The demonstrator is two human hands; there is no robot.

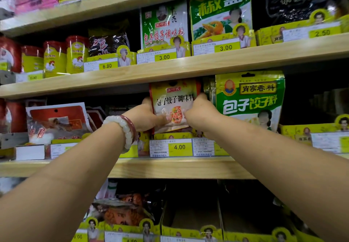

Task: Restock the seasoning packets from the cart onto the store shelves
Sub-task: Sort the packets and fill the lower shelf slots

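**Seating a packet in its slot on the middle shelf**

While our forearms reach up from the bottom of the view, a white bead bracelet sits on our left wrist, with a thinner red band beside it. Our left hand closes on the left edge of the seasoning packet, thumb across its front; our right hand pinches the right edge the same way. Neither hand is free for anything else.

We hold the packet upright, its printed face toward us, its top almost under the wooden shelf board above and its lower edge behind the yellow display tray, just over the 4.00 price tag. Whether it is fully seated we cannot tell, since our hands cover its lower corners. Just beside it on the right stands a larger green packet, apart from ours by a narrow gap.

We judge the risks to be small but real. If we let go before the bottom edge rests in the tray, the packet could tip forward and fall. Pushing too hard could crumple it against whatever is behind, which we cannot see. Our right hand could also nudge the green packet askew.
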